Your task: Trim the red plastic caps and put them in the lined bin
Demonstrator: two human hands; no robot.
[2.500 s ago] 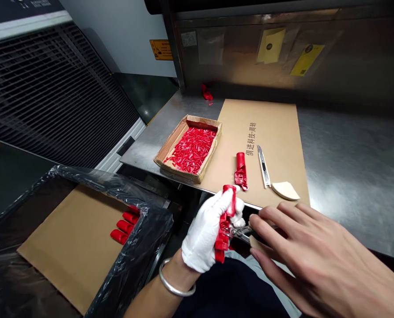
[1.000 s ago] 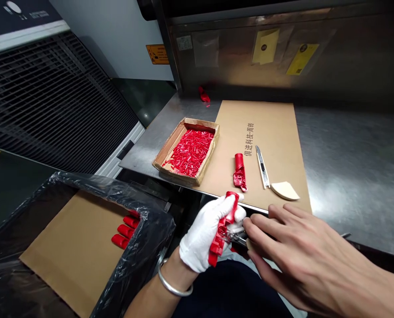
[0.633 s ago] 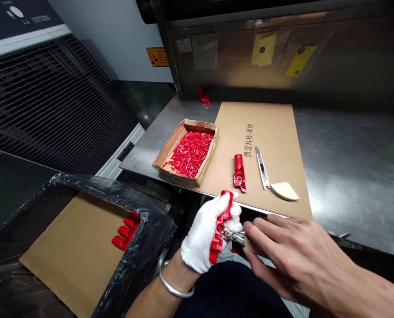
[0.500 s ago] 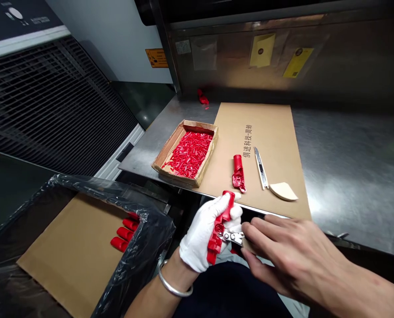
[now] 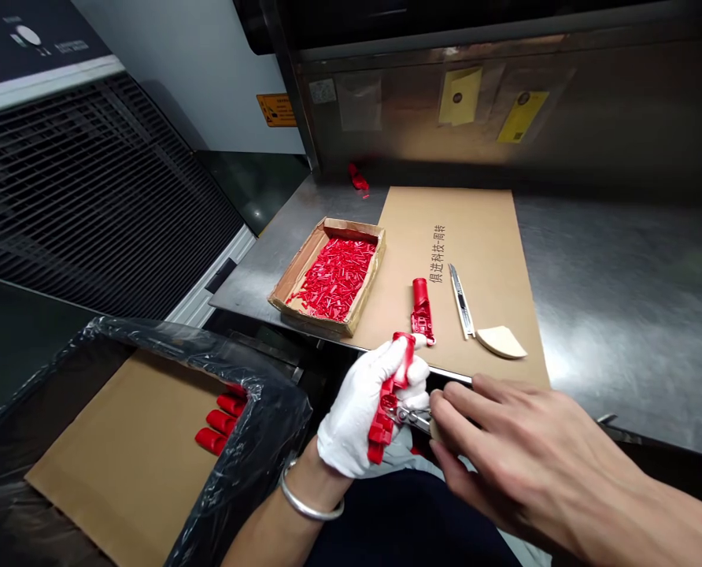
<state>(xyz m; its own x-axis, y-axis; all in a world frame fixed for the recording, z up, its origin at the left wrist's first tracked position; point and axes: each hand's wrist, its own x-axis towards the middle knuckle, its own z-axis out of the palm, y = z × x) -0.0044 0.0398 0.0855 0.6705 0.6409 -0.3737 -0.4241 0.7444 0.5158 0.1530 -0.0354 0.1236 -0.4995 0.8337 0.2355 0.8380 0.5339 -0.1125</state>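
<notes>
Wrapped in a white glove, my left hand (image 5: pixel 351 409) grips a red plastic part (image 5: pixel 383 421) with a tubular upper end, held over my lap near the table edge. My bare right hand (image 5: pixel 516 441) is closed round the handles of small metal nippers (image 5: pixel 413 418), mostly hidden by the fingers. The tips of the nippers reach the middle of the red part. A similar red part (image 5: pixel 422 307) lies on the cardboard sheet just beyond my hands. To its right are a utility knife (image 5: pixel 460 303) and a cream wedge-shaped pad (image 5: pixel 501 342).
A shallow cardboard box (image 5: pixel 354 323) of red plastic scraps stands on the metal table (image 5: pixel 611 315), left of the cardboard sheet (image 5: pixel 474 213). At lower left, a bin lined with black plastic (image 5: pixel 280 402) holds several red parts (image 5: pixel 212 439). Another red piece (image 5: pixel 358 177) lies at the back.
The nippers have turned slightly and their handles look closer together. Both hands keep hold of the same things. The whole view has shifted a little.
</notes>
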